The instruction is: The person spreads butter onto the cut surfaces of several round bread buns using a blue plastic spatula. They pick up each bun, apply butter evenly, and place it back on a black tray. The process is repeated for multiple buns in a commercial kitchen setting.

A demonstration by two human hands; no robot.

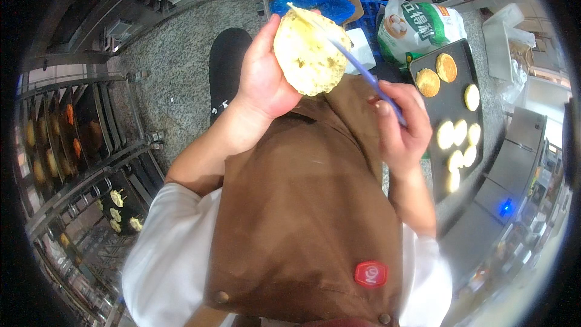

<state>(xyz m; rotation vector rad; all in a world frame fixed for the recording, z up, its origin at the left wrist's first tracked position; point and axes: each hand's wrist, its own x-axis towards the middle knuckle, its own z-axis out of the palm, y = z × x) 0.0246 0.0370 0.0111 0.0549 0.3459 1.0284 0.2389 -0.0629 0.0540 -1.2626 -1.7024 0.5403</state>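
My left hand (268, 70) holds up a round, flat piece of bread or cake (313, 66), its pale yellow, porous face turned towards me. In my right hand (406, 129) is a slim spreader or spatula with a blue-purple handle (365, 72). Its pale blade lies across the upper part of the round, where a smooth yellow spread (306, 20) shows. The exact shape of the blade is hard to make out. To the right, a dark baking tray (447, 95) carries several bread rounds (445, 134), two with browned faces up and the others pale.
Behind the tray stands a white and green printed sack (420, 32). A blue plastic bag (313, 2) lies in a cardboard box ahead, near a blue crate (370, 13). Metal racks (86, 181) with loaded trays rise on the left. White plastic bins (499, 45) stand far right.
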